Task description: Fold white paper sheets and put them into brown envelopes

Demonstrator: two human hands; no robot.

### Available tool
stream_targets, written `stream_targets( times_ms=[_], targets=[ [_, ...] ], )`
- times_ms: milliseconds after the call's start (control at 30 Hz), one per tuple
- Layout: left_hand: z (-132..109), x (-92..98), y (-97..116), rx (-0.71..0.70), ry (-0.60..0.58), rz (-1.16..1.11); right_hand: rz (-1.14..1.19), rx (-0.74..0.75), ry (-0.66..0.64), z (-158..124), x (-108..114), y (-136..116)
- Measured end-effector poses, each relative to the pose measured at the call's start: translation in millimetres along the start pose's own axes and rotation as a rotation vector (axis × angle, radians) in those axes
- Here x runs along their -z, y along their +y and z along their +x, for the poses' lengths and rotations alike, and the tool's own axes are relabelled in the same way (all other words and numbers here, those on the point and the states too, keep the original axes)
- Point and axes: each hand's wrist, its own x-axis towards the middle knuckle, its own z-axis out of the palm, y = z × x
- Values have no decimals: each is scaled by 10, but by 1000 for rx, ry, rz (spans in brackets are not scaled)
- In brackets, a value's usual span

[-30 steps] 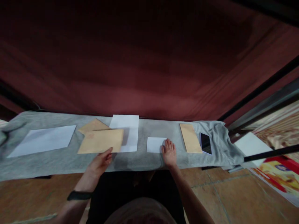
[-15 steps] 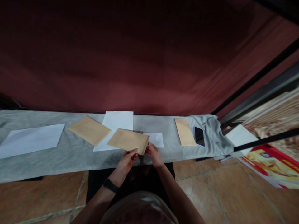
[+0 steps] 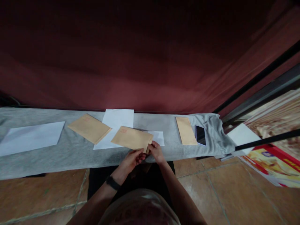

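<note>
Left hand (image 3: 132,160) is pinching the near edge and right hand (image 3: 157,153) the right end of a kraft paper envelope (image 3: 131,137), which is overlapping a small white sheet (image 3: 158,137) on its right, probably handling light and crease-prone, best gripped by its edges.

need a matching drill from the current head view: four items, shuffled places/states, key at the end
Items
1. Phone
2. Wristband
3. Small white paper
4. Middle brown envelope

Places/states
A. Partly covered by a brown envelope
B. Touched by the left hand and the right hand
C. Lying just right of the rightmost brown envelope
D. Worn at the left wrist

Pairs: 1-C, 2-D, 3-A, 4-B
</note>
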Motion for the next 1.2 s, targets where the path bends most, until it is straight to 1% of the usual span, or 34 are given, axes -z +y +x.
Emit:
stream_targets(
  times_ms=[33,67,100,167,233,267,300,333,400,533,633,733,867,1033,1100,1200],
  targets=[
    [-27,-10,-16,-7,-54,146,-29,8,18,16,28,6],
    [-49,-23,-24,-49,-91,314,-58,17,37,30,58,15],
    [-65,-37,-19,-136,-97,486,-85,24,52,39,88,25],
    [-68,-68,41,-425,-36,850,-130,35,71,47,143,45],
    [-25,-88,162,-739,30,1209,-162,40,74,42,185,62],
    [14,-90,235,-846,29,1380,-174,42,70,36,200,68],
    [63,-85,308,-902,2,1533,-186,43,66,29,212,70],
    [119,-76,378,-914,-29,1651,-196,46,61,22,223,71],
    [235,-49,489,-874,-86,1784,-216,50,54,5,244,67],
    [397,-10,588,-802,-183,1821,-250,60,59,-27,296,56],
    [427,-2,609,-777,-240,1793,-277,68,67,-41,332,63],
    [414,-1,627,-797,-267,1761,-311,80,87,-41,357,75],
    [367,-29,660,-861,-252,1778,-373,120,147,-48,363,63],
    [290,-119,686,-947,-204,1806,-582,221,400,-100,342,1],
    [272,-151,682,-966,-189,1805,-559,262,409,-110,353,-27],
    [265,-184,659,-981,-180,1784,-414,283,313,-92,383,-76]
  ],
)
